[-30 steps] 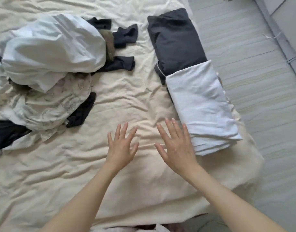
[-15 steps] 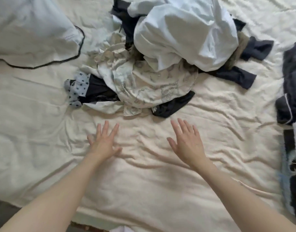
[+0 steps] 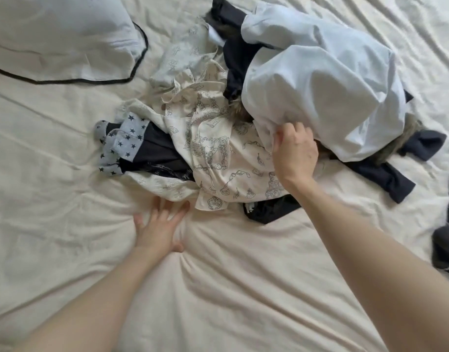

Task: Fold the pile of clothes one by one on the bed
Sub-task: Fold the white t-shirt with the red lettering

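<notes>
A loose pile of clothes lies on the cream bed sheet. On top at the right is a big white garment. My right hand grips the lower edge of that white garment, fingers curled into the cloth. Under it spreads a cream printed garment, with dark navy pieces and a grey star-patterned piece at the left. My left hand presses flat on the sheet, fingers spread, fingertips touching the pile's near edge.
A white pillow with black piping lies at the top left. Dark folded clothes show at the right edge. More navy pieces stick out from the pile at the right.
Both hands moved forward from the bare sheet. My right hand reached the white garment and took hold of its edge; my left hand came to rest at the pile's near edge.
</notes>
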